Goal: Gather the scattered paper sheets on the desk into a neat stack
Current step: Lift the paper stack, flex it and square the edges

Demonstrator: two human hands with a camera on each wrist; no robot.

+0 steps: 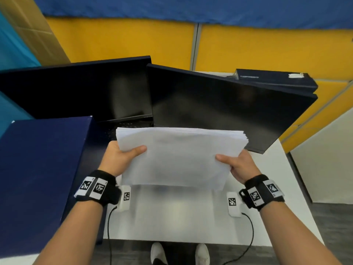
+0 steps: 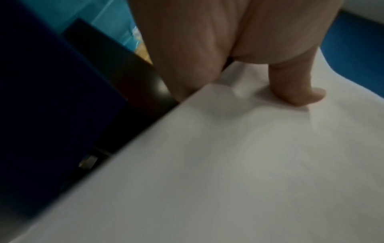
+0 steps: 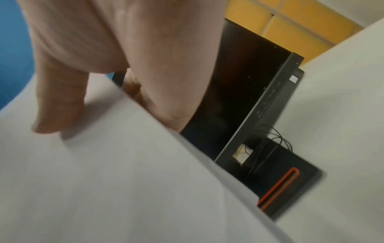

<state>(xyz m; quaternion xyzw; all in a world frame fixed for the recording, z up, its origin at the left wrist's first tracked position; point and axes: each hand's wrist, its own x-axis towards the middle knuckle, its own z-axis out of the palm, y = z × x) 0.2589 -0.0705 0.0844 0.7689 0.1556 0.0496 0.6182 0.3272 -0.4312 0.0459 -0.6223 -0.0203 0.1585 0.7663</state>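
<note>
Beyond both hands, a yellow wall [image 1: 122, 39] with a blue cloth [image 1: 191, 8] draped along its top fills the background. Under the hands lies a white desk [image 1: 172, 217], its bare surface showing between the two wrists. Just past the fingertips stand two dark monitors, the left monitor [image 1: 76, 90] and the right monitor [image 1: 219, 108], angled toward each other and meeting near the middle. Left of the left hand sits a large dark blue box [image 1: 40, 178], close beside the forearm. Between the hands is the stack of paper [image 1: 175, 157], lifted off the desk and tilted up toward the monitors, with its sheet edges fanned a little at the far right corner. The left hand [image 1: 120, 155] grips the stack's left edge, thumb lying across the top sheet and fingers hidden beneath. The right hand [image 1: 238, 165] grips the right edge the same way, thumb on top. Each wrist wears a black band [image 1: 95, 188] with checkered markers. Below the arms, near the desk's front edge, two white shoes [image 1: 158, 253] show on the grey floor.
</note>
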